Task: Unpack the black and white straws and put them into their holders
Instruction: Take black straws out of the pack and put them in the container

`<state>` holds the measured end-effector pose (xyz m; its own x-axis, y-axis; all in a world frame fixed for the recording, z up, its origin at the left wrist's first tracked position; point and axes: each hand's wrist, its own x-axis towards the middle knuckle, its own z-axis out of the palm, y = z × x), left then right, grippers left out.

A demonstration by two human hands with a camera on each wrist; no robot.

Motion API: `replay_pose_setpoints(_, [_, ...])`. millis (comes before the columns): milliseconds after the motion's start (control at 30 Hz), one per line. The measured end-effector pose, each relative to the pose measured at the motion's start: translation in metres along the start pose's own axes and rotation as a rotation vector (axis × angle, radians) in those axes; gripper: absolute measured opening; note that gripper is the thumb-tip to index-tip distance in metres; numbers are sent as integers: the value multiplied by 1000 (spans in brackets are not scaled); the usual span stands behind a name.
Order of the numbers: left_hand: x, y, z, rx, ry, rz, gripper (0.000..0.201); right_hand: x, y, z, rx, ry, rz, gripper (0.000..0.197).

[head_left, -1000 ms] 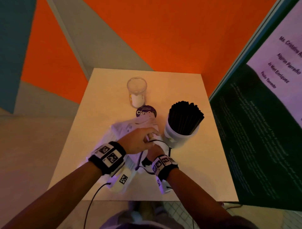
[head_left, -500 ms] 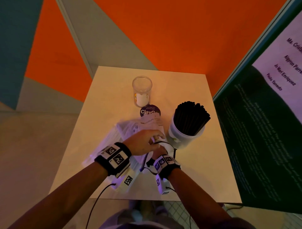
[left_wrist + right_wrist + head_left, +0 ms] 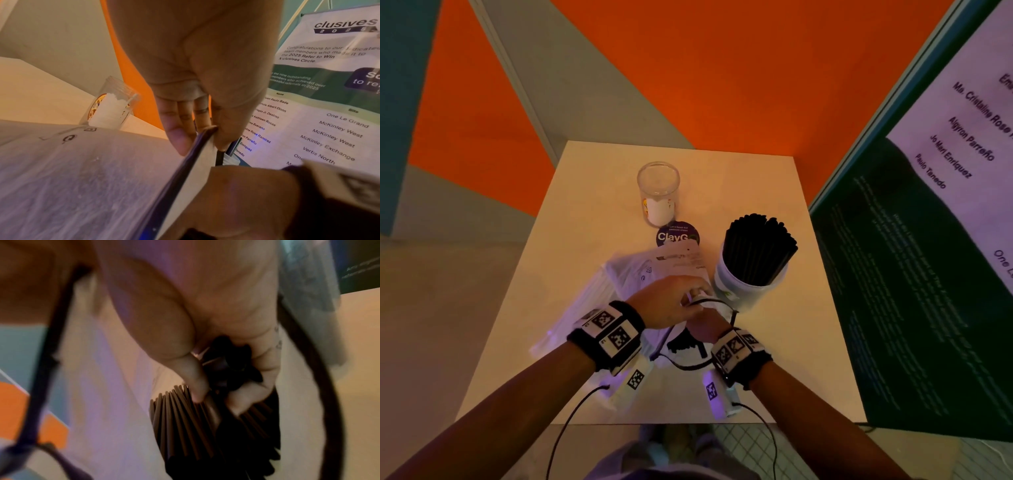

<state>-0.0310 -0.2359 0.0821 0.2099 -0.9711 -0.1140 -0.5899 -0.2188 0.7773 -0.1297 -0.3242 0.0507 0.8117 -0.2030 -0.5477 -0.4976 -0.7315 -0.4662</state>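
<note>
A bundle of thin black plastic straws [image 3: 185, 423] is gripped by the right hand [image 3: 707, 327], w/ thumb and fingers [image 3: 193, 379] curled round the bundle's near end; the hand sits low over the near-centre of the square cream table [image 3: 784, 342], partly under the left hand [image 3: 667, 301]. The edge of a clear plastic wrapper [image 3: 650, 274] is pinched betw. the left thumb and fingertips [image 3: 176, 139], the other fingers held close together. The wrapper lies crumpled across the table centre, w/ a pack of white straws [image 3: 582, 308] seen through it on the left side. More black straws [image 3: 758, 251] stand upright in a white round cup-shaped holder [image 3: 736, 291], just right of the hands. A clear cylindrical jar [image 3: 658, 192] w/ white contents low inside stands at the far centre, apart from the wrapper. A round purple sticker [image 3: 675, 236] lies betw. jar and wrapper, partly covered by the latter. A printed banner [image 3: 928, 240] stands at the table's right edge.
</note>
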Motion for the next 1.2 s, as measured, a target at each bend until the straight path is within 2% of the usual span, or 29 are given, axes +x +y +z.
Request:
replay_pose_setpoints(33, [2,0,2,18,-3,3,29,-5,6,-3,51,-41,37,23])
replay_pose_setpoints(100, [7,0,6,56,-12,19,29,-17,26,-10,92,-137,91,35])
replay_pose_setpoints(167, [10,0,11,94,-16,60,29,-35,48,-20,58,-227,135,39])
replay_pose_setpoints(233, [13,-1,16,122,-26,94,28,-53,73,-33,-1,-291,185,32])
replay_pose_setpoints(300, [17,-1,21,159,-38,88,28,-76,89,-53,-114,-333,204,12])
replay_pose_setpoints(333, [19,0,24,200,-38,87,28,-87,99,-62,-144,-328,192,5])
replay_pose_setpoints(400, [25,5,31,329,0,126,33,-109,116,-81,-193,-307,180,12])
replay_pose_setpoints(533, [38,40,47,382,79,201,62,-139,134,-114,-279,-281,167,14])
replay_pose_setpoints(600, [47,62,57,440,40,244,76,-145,132,-126,-298,-262,147,12])
replay_pose_setpoints(667, [57,80,69,524,-45,244,82,-147,125,-134,-312,-234,95,19])
replay_pose_setpoints(733, [66,91,77,571,-116,186,80,-145,120,-138,-328,-197,33,21])
replay_pose_setpoints(833, [72,92,75,527,-54,131,57,-141,113,-142,-328,-139,-24,21])
replay_pose_setpoints(900, [70,85,64,499,-33,118,36,-137,116,-147,-230,-104,-50,23])
replay_pose_setpoints(967, [63,72,51,478,-33,78,20,-134,125,-153,-4,0,-78,32])
replay_pose_setpoints(1067, [53,52,30,479,46,32,17,-130,138,-156,467,358,-110,36])
replay_pose_setpoints(1100, [51,48,25,455,57,18,15,-129,139,-153,591,462,-123,45])
replay_pose_setpoints(1133, [51,47,22,424,61,9,12,-126,137,-148,675,525,-132,57])
replay_pose_setpoints(1200, [54,51,22,399,73,18,10,-117,126,-132,789,543,-162,70])
